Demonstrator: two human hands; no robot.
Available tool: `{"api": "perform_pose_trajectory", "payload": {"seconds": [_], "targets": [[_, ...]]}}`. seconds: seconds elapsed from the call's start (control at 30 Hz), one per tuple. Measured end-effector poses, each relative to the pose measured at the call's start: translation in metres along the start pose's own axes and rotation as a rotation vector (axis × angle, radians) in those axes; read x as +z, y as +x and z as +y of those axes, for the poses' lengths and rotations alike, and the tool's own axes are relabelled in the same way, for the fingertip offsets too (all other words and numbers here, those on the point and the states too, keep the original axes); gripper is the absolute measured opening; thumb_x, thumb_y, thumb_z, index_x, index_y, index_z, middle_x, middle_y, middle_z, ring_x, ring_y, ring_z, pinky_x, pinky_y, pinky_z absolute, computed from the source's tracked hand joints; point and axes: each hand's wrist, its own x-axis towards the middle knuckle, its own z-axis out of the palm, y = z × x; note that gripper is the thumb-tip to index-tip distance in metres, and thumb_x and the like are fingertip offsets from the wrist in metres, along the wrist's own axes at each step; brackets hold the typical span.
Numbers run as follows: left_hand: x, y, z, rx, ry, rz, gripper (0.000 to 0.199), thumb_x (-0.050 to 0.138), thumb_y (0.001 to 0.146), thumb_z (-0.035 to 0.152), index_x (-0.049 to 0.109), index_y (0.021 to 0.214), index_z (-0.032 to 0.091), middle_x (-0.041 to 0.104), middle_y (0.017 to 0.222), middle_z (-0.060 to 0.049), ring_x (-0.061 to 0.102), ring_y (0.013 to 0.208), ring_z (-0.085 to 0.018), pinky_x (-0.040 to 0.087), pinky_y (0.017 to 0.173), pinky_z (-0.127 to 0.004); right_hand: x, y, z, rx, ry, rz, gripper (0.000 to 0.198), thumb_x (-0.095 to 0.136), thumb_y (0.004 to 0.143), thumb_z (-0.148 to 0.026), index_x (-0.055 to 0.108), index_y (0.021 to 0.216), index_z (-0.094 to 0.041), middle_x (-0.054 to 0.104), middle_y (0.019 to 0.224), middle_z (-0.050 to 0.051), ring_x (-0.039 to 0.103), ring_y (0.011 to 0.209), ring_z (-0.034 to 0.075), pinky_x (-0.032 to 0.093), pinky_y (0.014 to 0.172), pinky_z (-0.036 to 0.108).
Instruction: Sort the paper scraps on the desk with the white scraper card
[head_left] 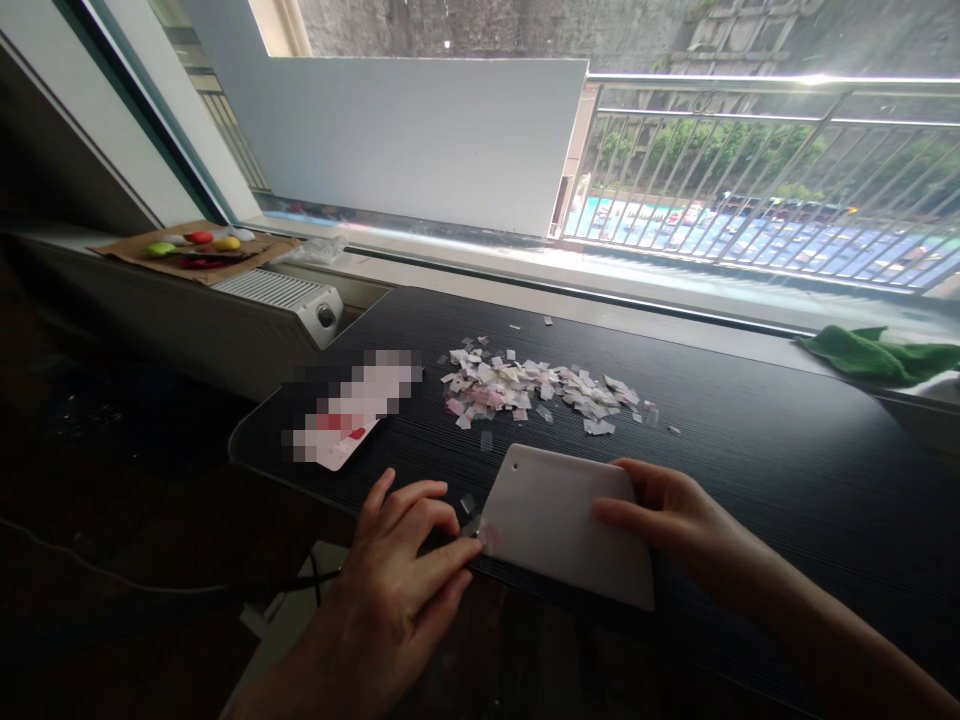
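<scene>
My right hand (660, 505) grips a thin white rectangular panel (566, 515) by its right side, thumb on top. The panel has rounded corners and a small dark round spot near its upper left corner. Beside its lower left corner, my left hand (409, 560) has its fingers spread, the index fingertip touching that corner. A faint pinkish patch shows on the panel there, and a small clear scrap (469, 504) lies close to the fingers. Beyond the panel is a loose pile of small pale paper and clear scraps (517, 385) on the dark table (757, 430).
A white and red flat item (345, 445), partly pixelated, lies on the table's left. Behind it stands a radiator (315, 312); brown paper (127, 248) with several coloured lumps rests nearby. A green cloth (877, 355) sits on the sill at right. Windows run along the back.
</scene>
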Motion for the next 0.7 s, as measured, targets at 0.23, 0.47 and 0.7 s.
{"api": "perform_pose_trajectory", "payload": {"seconds": [0.23,0.47,0.7], "targets": [[-0.009,-0.014,-0.006,-0.015,-0.001,0.005,0.024,0.057,0.084,0.012,0.064,0.103,0.025,0.059,0.097,-0.001,0.051,0.117,-0.021,0.022,0.115,-0.045,0.009,-0.034,-0.003,-0.259,-0.318,0.105,0.017,0.060,0.080,-0.035,0.065,0.089,-0.021,0.061,0.067,-0.001,0.055,0.059,0.013,0.043,0.050,0.022],[-0.007,-0.008,-0.006,-0.010,-0.004,0.057,0.023,0.056,0.084,0.011,0.063,0.102,0.023,0.059,0.096,-0.001,0.050,0.115,-0.021,0.021,0.114,-0.044,-0.001,-0.009,-0.019,-0.373,-0.244,0.418,0.022,0.065,0.074,-0.035,0.064,0.089,-0.019,0.065,0.069,0.001,0.060,0.058,0.015,0.049,0.050,0.025],[-0.007,-0.007,-0.009,-0.003,0.002,0.075,0.027,0.054,0.084,0.008,0.061,0.105,0.023,0.059,0.096,-0.002,0.049,0.115,-0.021,0.025,0.112,-0.046,-0.012,0.051,-0.024,-0.245,-0.142,0.268,0.021,0.070,0.067,-0.033,0.063,0.081,-0.019,0.068,0.075,0.004,0.064,0.067,0.019,0.053,0.058,0.030]]}}
